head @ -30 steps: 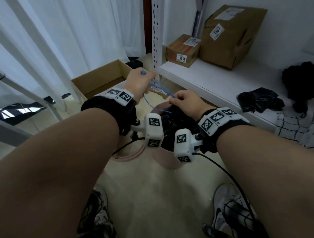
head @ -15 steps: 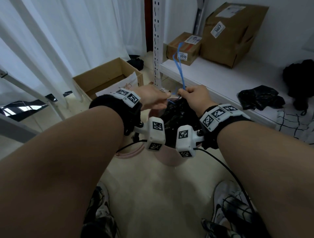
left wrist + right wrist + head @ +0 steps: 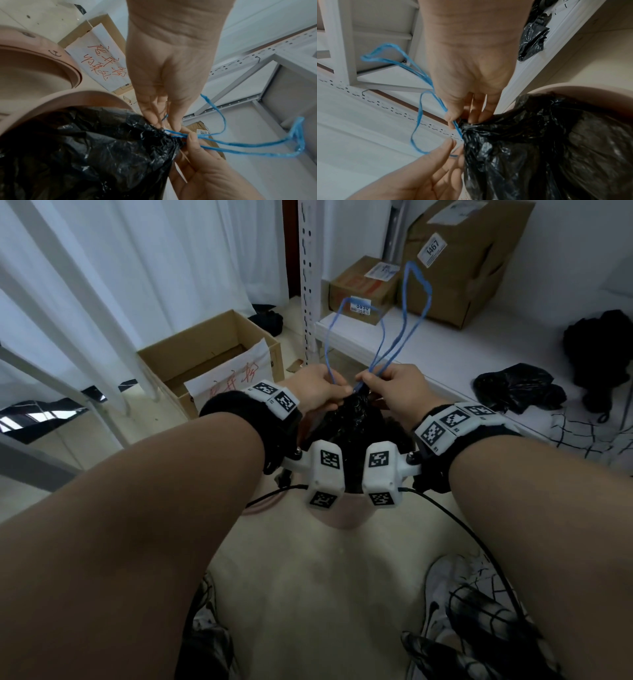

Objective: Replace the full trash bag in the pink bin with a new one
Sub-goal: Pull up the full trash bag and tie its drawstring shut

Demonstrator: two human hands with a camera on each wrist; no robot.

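Left hand: the left hand [image 3: 315,386] pinches one loop of the blue drawstring [image 3: 416,302] at the gathered neck of the black trash bag [image 3: 89,155].
Right hand: the right hand [image 3: 397,392] pinches the other drawstring loops just beside it, fingertips [image 3: 452,119] at the bag's cinched mouth.
Trash bag: cinched tight, seated in the pink bin [image 3: 72,98] on the floor below both wrists.
Bin lid: a pink lid [image 3: 34,65] lies beside the bin.
Surroundings: an open cardboard box [image 3: 209,350] with a handwritten paper sign stands at left; a white metal shelf [image 3: 445,350] carries parcels and a crumpled black bag [image 3: 517,388].
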